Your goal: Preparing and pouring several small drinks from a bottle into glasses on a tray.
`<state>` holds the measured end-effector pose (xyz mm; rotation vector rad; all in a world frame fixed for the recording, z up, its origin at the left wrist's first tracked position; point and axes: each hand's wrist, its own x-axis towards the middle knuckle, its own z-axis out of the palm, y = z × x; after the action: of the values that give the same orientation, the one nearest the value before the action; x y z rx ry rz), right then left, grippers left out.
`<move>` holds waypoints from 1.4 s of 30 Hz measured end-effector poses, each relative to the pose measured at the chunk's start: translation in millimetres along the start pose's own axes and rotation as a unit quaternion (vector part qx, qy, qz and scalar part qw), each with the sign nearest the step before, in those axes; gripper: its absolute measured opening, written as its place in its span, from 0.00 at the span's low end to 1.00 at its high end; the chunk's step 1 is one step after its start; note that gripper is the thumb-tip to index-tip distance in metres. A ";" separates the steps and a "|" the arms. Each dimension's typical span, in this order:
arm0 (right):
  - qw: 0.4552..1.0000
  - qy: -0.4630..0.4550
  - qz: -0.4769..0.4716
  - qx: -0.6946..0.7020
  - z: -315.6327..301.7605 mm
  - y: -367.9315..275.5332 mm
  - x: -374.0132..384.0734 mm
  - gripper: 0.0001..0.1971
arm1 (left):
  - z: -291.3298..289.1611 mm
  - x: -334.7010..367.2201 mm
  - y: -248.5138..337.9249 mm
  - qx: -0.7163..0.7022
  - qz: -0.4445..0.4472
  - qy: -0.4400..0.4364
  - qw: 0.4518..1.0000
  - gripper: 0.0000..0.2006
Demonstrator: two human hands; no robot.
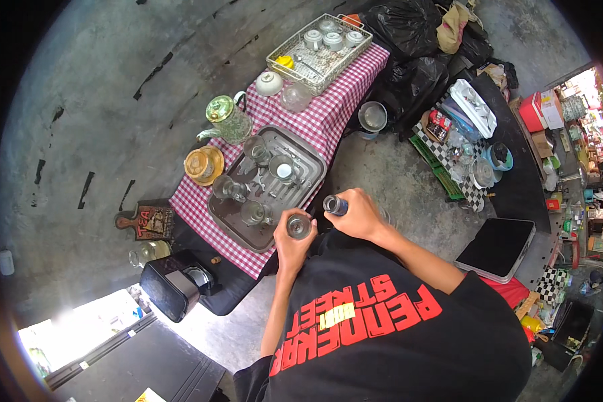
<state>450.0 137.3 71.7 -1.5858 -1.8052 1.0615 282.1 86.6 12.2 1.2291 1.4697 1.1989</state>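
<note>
My left hand (288,246) is closed around a small clear glass (299,227), whose open rim faces up. Just to its right, my right hand (363,216) grips a dark bottle (336,206) with its open mouth upward. Glass and bottle are held apart, in front of my chest. Beyond my hands lies a grey metal tray (306,149) on a red-and-white checked cloth (345,90). Several glass mugs stand on the tray; one mug (283,167) has something pale in it. What the held glass contains is unclear.
Past the tray stand a green patterned teapot (229,120), an amber cup on a saucer (204,165), a white bowl (269,83) and a wire basket (319,53) of white cups. A black coffee machine (171,285) is at left; a pail (372,118) stands right of the table.
</note>
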 end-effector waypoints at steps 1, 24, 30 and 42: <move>1.000 0.000 0.001 0.000 0.0 6.5 -2.3 0.11 | 6.2 0.3 -3.2 -0.009 0.013 -0.002 1.000 0.13; 0.960 -0.165 0.099 -0.201 5.2 81.0 -28.4 0.13 | 43.6 -13.6 -52.6 0.021 0.070 -0.153 0.986 0.16; 0.938 -0.226 0.092 -0.247 10.9 83.5 -26.2 0.14 | 39.7 -13.1 -51.1 0.016 0.034 -0.187 0.982 0.18; 0.913 -0.265 0.101 -0.294 11.9 85.8 -24.6 0.14 | 45.6 -12.5 -70.7 0.001 0.069 -0.200 0.977 0.18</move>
<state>494.7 111.8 -2.2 -1.9971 -2.5517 1.1928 316.4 76.9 -65.0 1.4935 1.1034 0.9648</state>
